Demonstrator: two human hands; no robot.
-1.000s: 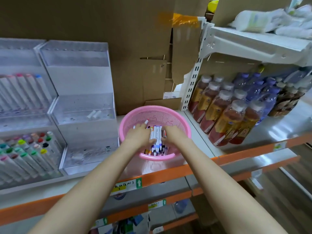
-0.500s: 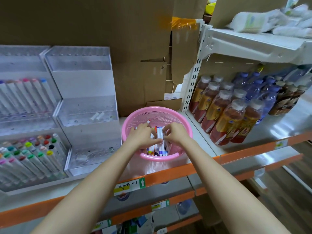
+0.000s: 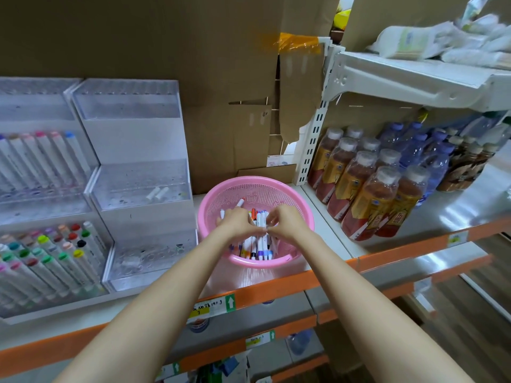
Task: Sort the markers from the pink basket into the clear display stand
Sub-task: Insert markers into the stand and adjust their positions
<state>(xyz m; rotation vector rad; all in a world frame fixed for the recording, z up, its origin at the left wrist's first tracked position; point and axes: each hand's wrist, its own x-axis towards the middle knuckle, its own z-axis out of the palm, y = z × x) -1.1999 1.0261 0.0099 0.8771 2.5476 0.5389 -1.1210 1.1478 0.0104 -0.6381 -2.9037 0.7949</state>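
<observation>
Gripping markers (image 3: 260, 244) in pink basket (image 3: 287, 189) with left hand (image 3: 238, 224) and right hand (image 3: 287, 224) together; square bundle before lifting left to clear display stand (image 3: 132, 150)

Note for you: your pink basket (image 3: 265, 193) shows a fine grid of holes. You read the markers (image 3: 261, 244) in it as white barrels with blue, purple, orange and red bands. The display stand (image 3: 141, 186): clear walls, white steps. The shelf edge (image 3: 276, 288): orange. The bottles (image 3: 367, 200): amber-red contents, yellow labels, white caps. The cardboard (image 3: 193, 51): plain brown.
</observation>
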